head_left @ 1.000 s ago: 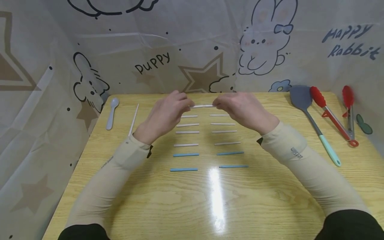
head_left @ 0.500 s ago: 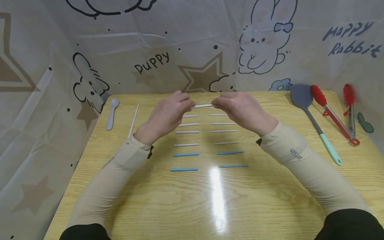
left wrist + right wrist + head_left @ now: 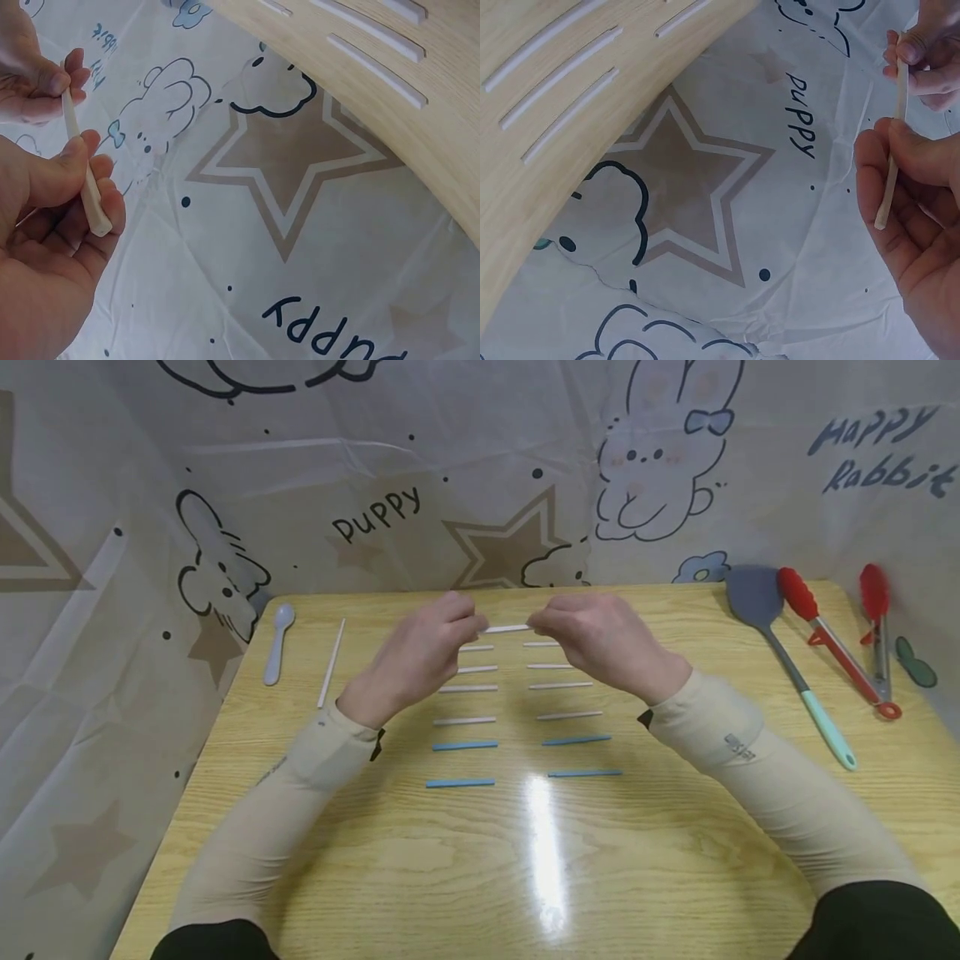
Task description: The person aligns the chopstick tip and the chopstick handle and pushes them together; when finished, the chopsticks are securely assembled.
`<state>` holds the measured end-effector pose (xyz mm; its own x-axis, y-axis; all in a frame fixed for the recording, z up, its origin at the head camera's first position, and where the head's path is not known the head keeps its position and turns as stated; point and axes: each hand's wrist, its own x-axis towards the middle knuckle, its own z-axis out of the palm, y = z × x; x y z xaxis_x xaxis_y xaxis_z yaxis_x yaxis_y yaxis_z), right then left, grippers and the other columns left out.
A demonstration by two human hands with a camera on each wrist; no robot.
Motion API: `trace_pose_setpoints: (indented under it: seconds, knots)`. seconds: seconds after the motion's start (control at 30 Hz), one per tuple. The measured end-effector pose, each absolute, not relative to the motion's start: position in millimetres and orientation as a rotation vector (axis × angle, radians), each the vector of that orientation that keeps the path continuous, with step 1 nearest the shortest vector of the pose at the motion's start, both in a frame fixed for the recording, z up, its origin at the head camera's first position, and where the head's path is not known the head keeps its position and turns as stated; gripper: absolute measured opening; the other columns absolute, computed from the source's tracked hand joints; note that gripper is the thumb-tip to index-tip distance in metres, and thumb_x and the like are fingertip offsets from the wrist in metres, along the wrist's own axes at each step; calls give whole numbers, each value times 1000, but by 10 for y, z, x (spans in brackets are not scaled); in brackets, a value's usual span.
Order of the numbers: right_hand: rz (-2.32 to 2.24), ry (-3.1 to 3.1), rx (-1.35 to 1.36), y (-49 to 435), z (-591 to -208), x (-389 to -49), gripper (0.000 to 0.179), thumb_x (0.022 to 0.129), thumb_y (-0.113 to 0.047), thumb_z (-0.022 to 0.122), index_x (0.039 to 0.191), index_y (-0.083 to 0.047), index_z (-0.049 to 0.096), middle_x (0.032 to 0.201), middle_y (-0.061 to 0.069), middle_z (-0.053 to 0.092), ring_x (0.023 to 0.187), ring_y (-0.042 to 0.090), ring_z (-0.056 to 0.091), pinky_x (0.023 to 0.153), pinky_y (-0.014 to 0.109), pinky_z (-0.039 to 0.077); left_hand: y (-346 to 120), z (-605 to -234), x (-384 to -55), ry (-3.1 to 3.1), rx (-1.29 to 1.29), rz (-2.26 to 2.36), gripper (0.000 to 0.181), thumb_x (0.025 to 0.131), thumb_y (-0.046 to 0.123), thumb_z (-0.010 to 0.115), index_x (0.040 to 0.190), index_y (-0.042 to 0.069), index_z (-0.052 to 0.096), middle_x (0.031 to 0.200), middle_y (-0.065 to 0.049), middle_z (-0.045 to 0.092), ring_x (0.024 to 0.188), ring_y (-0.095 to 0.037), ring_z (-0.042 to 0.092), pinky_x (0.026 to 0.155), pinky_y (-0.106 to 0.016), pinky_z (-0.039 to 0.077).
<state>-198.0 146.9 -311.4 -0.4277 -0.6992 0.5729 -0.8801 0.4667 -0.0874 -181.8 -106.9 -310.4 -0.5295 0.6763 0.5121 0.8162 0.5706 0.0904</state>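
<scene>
Near the table's far edge both hands hold one slim white stick (image 3: 507,628), roughly level, one end each. My left hand (image 3: 423,647) pinches its left end between thumb and fingers. At the right end, the thumb and fingers of my right hand (image 3: 600,639) pinch it likewise. In the left wrist view a thicker, square-cut end of the stick (image 3: 92,199) shows past the left thumb. The right wrist view has the stick's other end (image 3: 885,206) lying across the right fingers. Short white sticks (image 3: 467,688) and blue sticks (image 3: 465,746) lie below in two columns.
A pale spoon (image 3: 278,643) and a longer white stick (image 3: 332,662) lie at the left. On the right are a grey spatula (image 3: 754,597) with a mint handle and red-tipped tongs (image 3: 840,643). A printed cloth (image 3: 300,460) stands behind the table.
A second ago the held stick showed a joint in its middle; now it appears as one straight piece. The hands have come slightly closer together.
</scene>
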Motion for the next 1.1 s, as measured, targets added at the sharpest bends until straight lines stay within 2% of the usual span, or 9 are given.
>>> trace_pose_setpoints:
  seconds: [0.23, 0.47, 0.6, 0.77, 0.87, 1.1]
  knots:
    - [542, -2229, 1326, 1452, -3115, -1982, 12, 85, 10, 70, 95, 3, 74, 81, 10, 69, 64, 21, 65, 59, 34, 55, -1059, -3112, -1821, -2356, -1197, -462, 22, 87, -21, 57, 96, -6, 71, 84, -10, 56, 78, -23, 54, 67, -29, 50]
    - [558, -2247, 1345, 1439, -3103, -1974, 15, 83, 10, 73, 96, 3, 74, 85, 11, 70, 69, 22, 67, 64, 33, 57, -1072, -3114, -1816, -2334, -1178, -424, 25, 86, -22, 56, 95, -5, 71, 85, -11, 57, 78, -24, 55, 69, -30, 52]
    - [549, -2249, 1339, 1439, -3103, -1975, 14, 84, 10, 72, 97, 3, 73, 84, 10, 68, 64, 20, 64, 60, 32, 55, -1061, -3086, -1790, -2369, -1135, -404, 21, 89, -18, 57, 94, -4, 71, 87, -11, 59, 80, -24, 57, 69, -31, 52]
    - [506, -2242, 1327, 1427, -3099, -1965, 14, 86, 10, 70, 98, 2, 73, 81, 10, 65, 58, 17, 57, 54, 30, 52, -1011, -3029, -1743, -2453, -1064, -350, 7, 93, -2, 66, 92, -1, 73, 87, -9, 60, 80, -22, 57, 67, -31, 52]
    - [459, -2251, 1337, 1405, -3108, -1959, 17, 86, 10, 70, 99, 1, 73, 82, 10, 65, 61, 19, 59, 56, 29, 53, -974, -3029, -1734, -2471, -1061, -323, 8, 93, 6, 69, 90, 0, 74, 85, -8, 59, 76, -21, 57, 66, -30, 52]
    - [373, -2280, 1377, 1358, -3125, -1949, 22, 85, 14, 67, 99, -1, 73, 83, 8, 63, 68, 20, 61, 61, 28, 54, -905, -3111, -1728, -2457, -1092, -295, 11, 94, 5, 67, 84, 1, 70, 77, -6, 53, 61, -15, 48, 53, -26, 45]
